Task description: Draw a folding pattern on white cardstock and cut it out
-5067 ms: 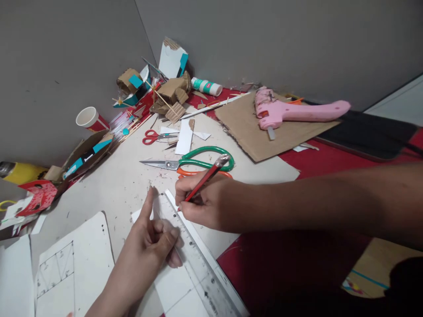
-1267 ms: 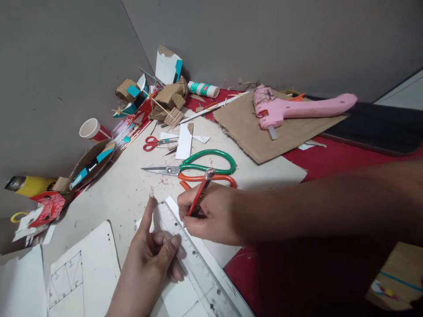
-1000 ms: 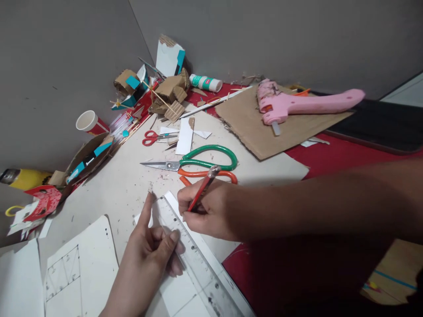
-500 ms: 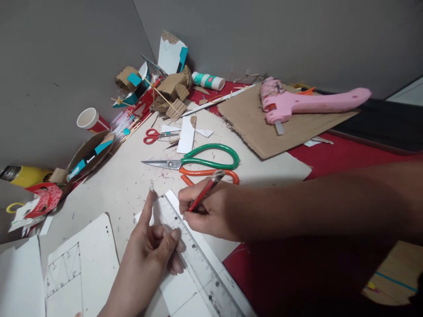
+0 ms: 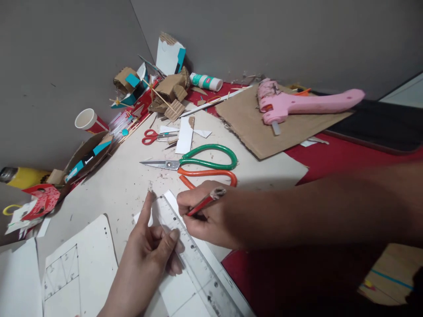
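Observation:
My right hand [image 5: 205, 215] is closed around a red pencil [image 5: 205, 203], its worn end up and its tip hidden beside the ruler's upper edge. A clear plastic ruler [image 5: 194, 255] lies slantwise over a white sheet [image 5: 176, 295] that bears drawn lines. With thumb and bent fingers, my left hand [image 5: 155, 246] grips the ruler, while its forefinger stretches along the top end. Just beyond my right hand lie large scissors [image 5: 170, 164] with one green and one orange handle. To the left is a page [image 5: 95, 259] with a drawn rectangle and zigzag lines.
A pink glue gun [image 5: 307, 103] lies on a brown cardboard sheet [image 5: 244, 127] at right, beside a dark flat device [image 5: 380, 123]. Small red scissors [image 5: 150, 137], a paper cup [image 5: 90, 121], a glue bottle [image 5: 206, 82] and cardboard models [image 5: 168, 88] stand toward the wall.
The pencil has tilted lower, its upper end leaning toward the right. Both hands and the ruler keep nearly the same place; the whole view has shifted slightly.

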The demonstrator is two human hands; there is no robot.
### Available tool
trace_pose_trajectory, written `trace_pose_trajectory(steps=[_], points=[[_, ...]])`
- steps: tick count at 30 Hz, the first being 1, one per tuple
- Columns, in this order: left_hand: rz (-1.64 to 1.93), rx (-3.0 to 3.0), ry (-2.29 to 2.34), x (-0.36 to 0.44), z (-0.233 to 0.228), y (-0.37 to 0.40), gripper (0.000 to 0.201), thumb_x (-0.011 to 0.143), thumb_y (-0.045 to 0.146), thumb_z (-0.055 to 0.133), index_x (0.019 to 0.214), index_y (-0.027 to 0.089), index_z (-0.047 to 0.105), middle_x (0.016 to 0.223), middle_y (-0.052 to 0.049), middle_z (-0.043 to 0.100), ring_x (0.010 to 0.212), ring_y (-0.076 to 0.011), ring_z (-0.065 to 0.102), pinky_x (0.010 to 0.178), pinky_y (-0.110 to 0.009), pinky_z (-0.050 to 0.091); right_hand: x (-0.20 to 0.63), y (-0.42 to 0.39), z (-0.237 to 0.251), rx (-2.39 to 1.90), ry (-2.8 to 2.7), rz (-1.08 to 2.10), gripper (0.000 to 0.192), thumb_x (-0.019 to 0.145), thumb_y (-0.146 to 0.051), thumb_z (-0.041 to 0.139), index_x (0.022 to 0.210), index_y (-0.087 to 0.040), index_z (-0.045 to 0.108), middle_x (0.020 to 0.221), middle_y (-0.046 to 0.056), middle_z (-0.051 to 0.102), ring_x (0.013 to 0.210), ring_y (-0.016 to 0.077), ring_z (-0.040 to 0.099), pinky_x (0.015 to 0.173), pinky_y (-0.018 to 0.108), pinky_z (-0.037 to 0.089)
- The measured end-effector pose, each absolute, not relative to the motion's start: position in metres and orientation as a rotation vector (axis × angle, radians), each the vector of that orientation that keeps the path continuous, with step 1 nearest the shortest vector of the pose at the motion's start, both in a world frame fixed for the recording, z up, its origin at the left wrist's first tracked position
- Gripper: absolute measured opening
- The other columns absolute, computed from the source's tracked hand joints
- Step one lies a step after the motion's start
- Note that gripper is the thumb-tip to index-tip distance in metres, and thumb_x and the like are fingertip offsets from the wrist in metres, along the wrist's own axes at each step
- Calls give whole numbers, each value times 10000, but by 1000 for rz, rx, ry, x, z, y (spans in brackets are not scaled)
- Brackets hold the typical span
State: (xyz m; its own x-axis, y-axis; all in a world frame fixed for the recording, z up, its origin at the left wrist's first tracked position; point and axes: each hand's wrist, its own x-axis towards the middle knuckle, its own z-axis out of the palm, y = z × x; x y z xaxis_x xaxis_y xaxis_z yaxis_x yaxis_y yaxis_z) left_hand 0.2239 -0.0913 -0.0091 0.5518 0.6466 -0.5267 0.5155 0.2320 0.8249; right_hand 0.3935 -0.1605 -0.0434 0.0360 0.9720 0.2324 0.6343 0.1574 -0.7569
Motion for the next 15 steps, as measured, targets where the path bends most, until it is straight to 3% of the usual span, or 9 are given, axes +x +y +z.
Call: trace_pose_trajectory(steps=[4, 8, 12, 15], points=[[117, 1422, 1085, 224, -11, -91, 1006, 825, 381, 727, 1560, 303, 43, 616, 49, 636, 430, -121, 565, 467, -247, 440, 395, -162, -39, -1598, -1674, 590, 175, 713, -58, 540, 607, -181, 475, 490, -70, 374, 476, 89, 300, 497, 245, 265], [109, 1410, 1085, 225, -8, -90, 1007, 815, 370, 736, 1561, 290, 63, 603, 42, 635, 424, -122, 552, 463, -245, 436, 393, -160, -37, -1668, -1657, 619, 124, 718, -76, 574, 647, -176, 558, 483, -62, 422, 476, 94, 341, 482, 242, 274], [186, 1459, 1148, 218, 12, -83, 906, 815, 374, 725, 1546, 277, 199, 496, 62, 581, 416, -109, 502, 470, -220, 430, 397, -160, -33, -1604, -1534, 682, 84, 713, -93, 601, 680, -169, 614, 513, -53, 491, 483, 88, 398, 479, 227, 303], [409, 1596, 1242, 207, 34, -74, 810, 784, 378, 747, 1487, 356, 345, 482, 68, 581, 441, -101, 501, 476, -185, 434, 405, -162, -26, -1387, -1437, 828, 123, 846, -133, 533, 821, -152, 652, 630, -30, 601, 527, 84, 516, 532, 207, 390]])
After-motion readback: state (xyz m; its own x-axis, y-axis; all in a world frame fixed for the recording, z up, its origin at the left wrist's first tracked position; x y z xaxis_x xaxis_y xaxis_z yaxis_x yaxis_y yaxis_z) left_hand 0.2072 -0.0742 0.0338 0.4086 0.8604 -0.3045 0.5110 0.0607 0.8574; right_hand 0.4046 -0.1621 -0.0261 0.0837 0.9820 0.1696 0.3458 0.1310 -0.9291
